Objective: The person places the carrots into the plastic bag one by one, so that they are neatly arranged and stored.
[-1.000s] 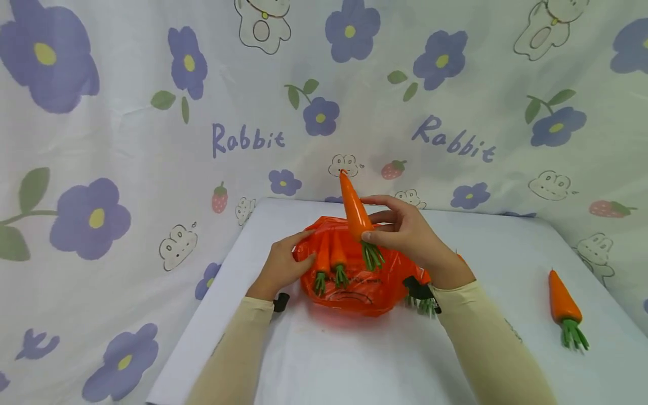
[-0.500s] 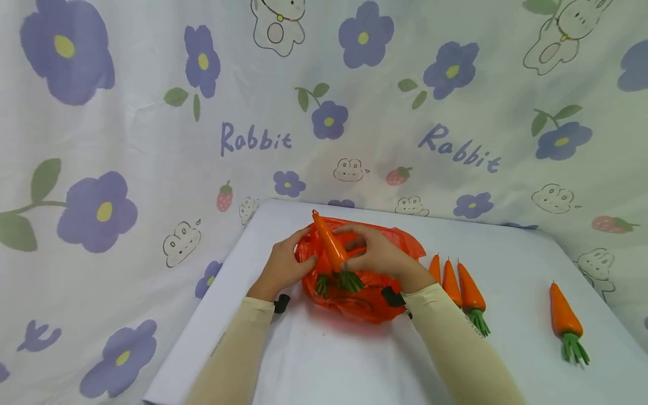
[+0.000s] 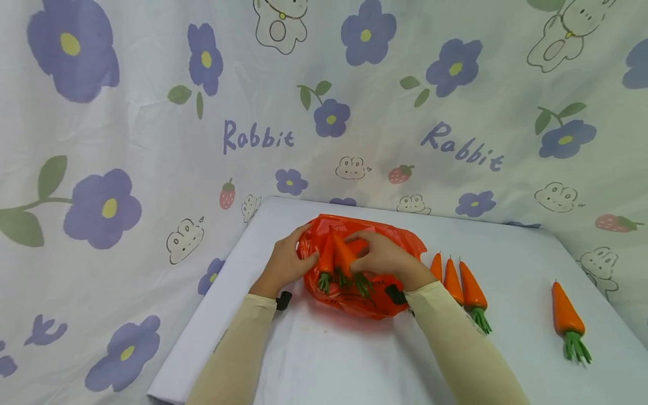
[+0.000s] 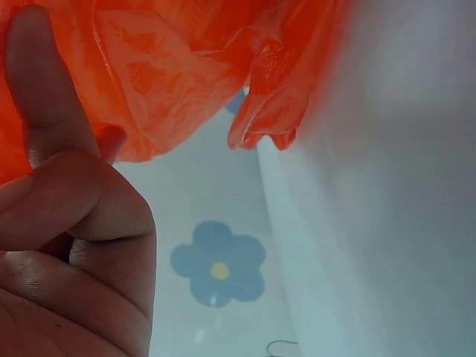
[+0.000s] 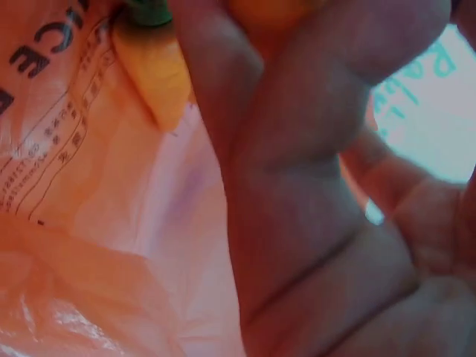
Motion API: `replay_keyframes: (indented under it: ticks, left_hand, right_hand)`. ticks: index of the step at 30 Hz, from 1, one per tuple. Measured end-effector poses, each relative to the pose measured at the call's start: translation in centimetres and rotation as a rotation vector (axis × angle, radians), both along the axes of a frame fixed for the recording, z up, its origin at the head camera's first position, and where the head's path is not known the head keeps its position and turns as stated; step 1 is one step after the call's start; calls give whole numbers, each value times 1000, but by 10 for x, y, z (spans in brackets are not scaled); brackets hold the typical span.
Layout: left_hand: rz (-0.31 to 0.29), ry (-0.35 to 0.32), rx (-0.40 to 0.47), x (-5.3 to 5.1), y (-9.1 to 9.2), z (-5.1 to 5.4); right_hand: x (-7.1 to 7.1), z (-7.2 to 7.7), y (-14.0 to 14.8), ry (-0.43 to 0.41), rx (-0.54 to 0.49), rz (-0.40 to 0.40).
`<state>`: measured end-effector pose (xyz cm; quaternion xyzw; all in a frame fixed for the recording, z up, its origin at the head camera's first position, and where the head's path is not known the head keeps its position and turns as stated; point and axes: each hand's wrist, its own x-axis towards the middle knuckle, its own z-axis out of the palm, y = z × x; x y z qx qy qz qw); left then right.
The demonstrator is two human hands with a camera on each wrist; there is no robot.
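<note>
A red plastic bag [image 3: 400, 233] lies on the white table with its mouth spread. My left hand [image 3: 280, 267] grips its left edge; in the left wrist view, that hand's index finger lies against the crinkled bag [image 4: 163, 67]. Inside the mouth, my right hand [image 3: 382, 256] holds an orange carrot [image 3: 344, 251] near its green top, thumb on the near side. Beside it rests another carrot [image 3: 326, 256], with further green leaves between the two. Printed lettering shows on the bag in the right wrist view, where a carrot [image 5: 152, 63] appears left of the fingers.
Several carrots [image 3: 472, 284] lie side by side right of the bag, partly behind my right sleeve. One more carrot [image 3: 567, 309] lies alone at the far right. A floral curtain [image 3: 324, 67] hangs behind the white table [image 3: 324, 360].
My right hand has lowered the carrot from above the bag into its mouth, moving left and down. My left hand has stayed at the bag's edge.
</note>
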<state>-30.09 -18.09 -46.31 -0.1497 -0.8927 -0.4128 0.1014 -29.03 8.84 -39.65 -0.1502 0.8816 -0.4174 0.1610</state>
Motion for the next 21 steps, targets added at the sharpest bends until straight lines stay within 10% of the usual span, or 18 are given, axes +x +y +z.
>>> replay_keyframes:
  ticks: [12,21]
  left_hand:
    - [-15,2,-13,0,3,-5]
    - [-15,-6,-8,0,4,-3]
  right_hand:
    - [-18,-22,5,106,199,-139]
    - [-23,-41,13,-61,20,-144]
